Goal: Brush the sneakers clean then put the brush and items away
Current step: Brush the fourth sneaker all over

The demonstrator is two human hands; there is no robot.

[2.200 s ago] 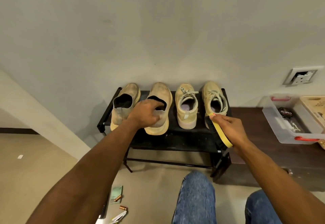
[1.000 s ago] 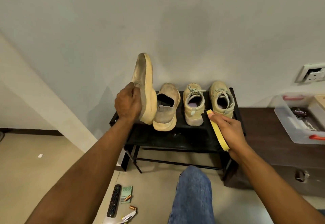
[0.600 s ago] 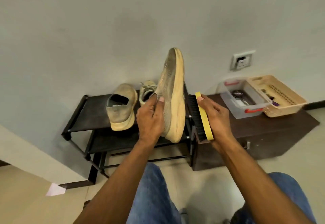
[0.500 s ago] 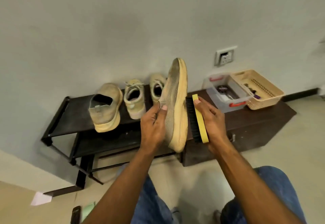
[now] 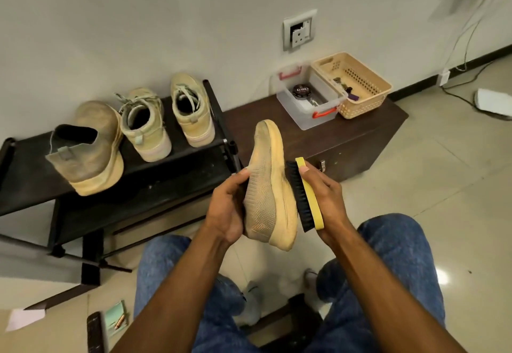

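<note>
Left hand (image 5: pixel 225 208) grips the tan knit sneaker (image 5: pixel 267 186) (toe at twelve o'clock); right hand (image 5: pixel 327 200) clasps the yellow-backed black-bristled brush (image 5: pixel 303 196) touching its sole.

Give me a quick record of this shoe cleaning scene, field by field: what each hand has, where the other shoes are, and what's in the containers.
left hand: left hand grips the held sneaker, toe up, sole turned toward the brush
right hand: right hand holds the yellow-backed brush, bristles against the sole edge
shoes on rack: three sneakers on the black rack
clear box: clear box on the dark cabinet, holding a round polish tin
basket: beige basket beside the box, small items inside
</note>
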